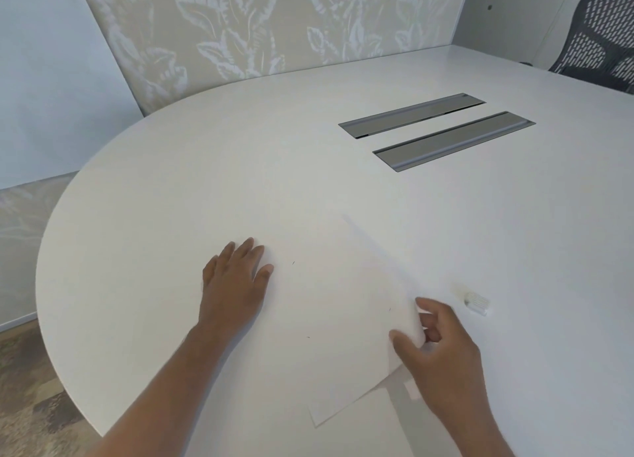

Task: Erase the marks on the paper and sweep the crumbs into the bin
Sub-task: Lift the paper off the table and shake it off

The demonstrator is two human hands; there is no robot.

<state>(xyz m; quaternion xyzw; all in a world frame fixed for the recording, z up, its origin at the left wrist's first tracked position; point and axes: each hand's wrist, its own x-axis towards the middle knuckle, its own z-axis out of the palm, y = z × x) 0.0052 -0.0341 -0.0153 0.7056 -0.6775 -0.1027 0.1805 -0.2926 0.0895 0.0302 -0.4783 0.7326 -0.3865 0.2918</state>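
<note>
A white sheet of paper (pixel 336 302) lies on the white table (pixel 206 168), with a few tiny dark specks on it. My left hand (pixel 235 285) rests flat on the paper's left part, fingers spread. My right hand (pixel 442 350) pinches the paper's right edge between thumb and fingers and lifts it, so the sheet curls up there. A small white eraser (pixel 477 303) lies on the table just right of the paper, beyond my right hand. No bin is in view.
Two grey cable-slot covers (pixel 435 130) are set into the table beyond the paper. A dark mesh chair (pixel 600 38) stands at the far right. The table's rounded edge (pixel 44 285) drops off to the left, above patterned carpet.
</note>
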